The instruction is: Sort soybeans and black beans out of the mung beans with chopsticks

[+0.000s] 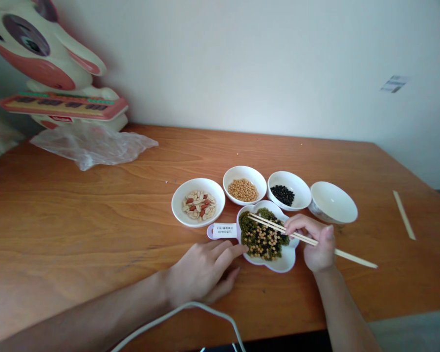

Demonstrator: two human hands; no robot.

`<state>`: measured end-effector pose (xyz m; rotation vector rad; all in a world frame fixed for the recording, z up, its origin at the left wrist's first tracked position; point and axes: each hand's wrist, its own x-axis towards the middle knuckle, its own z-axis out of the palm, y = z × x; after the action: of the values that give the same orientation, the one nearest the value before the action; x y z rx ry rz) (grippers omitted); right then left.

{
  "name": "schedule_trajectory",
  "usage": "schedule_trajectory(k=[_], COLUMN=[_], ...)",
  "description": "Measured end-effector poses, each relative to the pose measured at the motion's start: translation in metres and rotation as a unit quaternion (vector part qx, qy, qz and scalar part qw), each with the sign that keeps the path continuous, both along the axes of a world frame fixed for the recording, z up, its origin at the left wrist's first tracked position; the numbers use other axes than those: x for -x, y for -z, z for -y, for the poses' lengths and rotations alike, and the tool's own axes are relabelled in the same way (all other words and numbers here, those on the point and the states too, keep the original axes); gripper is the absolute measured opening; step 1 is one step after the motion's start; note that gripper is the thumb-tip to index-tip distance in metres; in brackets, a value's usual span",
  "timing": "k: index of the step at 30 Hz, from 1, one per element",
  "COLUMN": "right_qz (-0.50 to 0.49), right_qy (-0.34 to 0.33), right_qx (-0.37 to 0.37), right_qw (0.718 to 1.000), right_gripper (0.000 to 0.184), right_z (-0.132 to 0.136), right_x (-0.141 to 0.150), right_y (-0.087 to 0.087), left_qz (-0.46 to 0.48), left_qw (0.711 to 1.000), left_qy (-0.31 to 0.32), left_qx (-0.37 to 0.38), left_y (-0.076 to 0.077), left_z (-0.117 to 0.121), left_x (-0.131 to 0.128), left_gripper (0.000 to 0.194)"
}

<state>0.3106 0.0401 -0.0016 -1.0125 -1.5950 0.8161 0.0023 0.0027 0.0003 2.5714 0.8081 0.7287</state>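
Observation:
My right hand (317, 242) is closed around a pair of wooden chopsticks (346, 254). Their tips point left, over the mixed beans (264, 237) in a white flower-shaped dish (288, 260) with a lilac rim. Green, black and yellow beans are mixed there. A printed label (224, 231) covers the dish's short handle. My left hand (203, 271) rests on the table with fingers stretched out, the index fingertip at the dish's left edge. Behind the dish stand a bowl of peanuts (198, 204), a bowl of soybeans (243, 189) and a bowl of black beans (283, 194).
Another white bowl (333, 203) stands at the right end of the row. A paper strip, perhaps a chopstick wrapper (404, 215), lies farther right. Back left are a crumpled plastic bag (95, 144) and a toy keyboard (66, 105). A white cable (190, 305) loops across the front.

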Motion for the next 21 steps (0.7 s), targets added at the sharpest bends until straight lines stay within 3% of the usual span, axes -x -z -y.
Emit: schedule_trajectory(k=[3,6,11,21], right_qz=[0.007,0.011,0.006,-0.003], right_qy=[0.000,0.000,0.005,-0.007], right_qx=[0.003,0.004,0.001,-0.007], right_qw=[1.000,1.000,1.000,1.000], right_gripper=[0.081,0.082,0.082,0.084], right_z=[0.0001,0.0001,-0.0001,-0.0019], right_x=[0.0003,0.0007,0.0018,0.0044], right_y=[-0.0001,-0.0009,-0.0017,-0.0050], left_qz=[0.035,0.020,-0.042,0.025], left_qw=[0.994,0.988,0.987,0.993], left_qy=[0.004,-0.048,-0.090,-0.080], left_qx=[-0.104,-0.147,-0.125,-0.078], left_y=[-0.0010,-0.0027,-0.0042,-0.0096], left_z=[0.0045,0.0072,0.0041,0.0021], left_x=[0.0024,0.0033,0.0002,-0.0004], left_gripper=[0.035,0.041,0.047,0.041])
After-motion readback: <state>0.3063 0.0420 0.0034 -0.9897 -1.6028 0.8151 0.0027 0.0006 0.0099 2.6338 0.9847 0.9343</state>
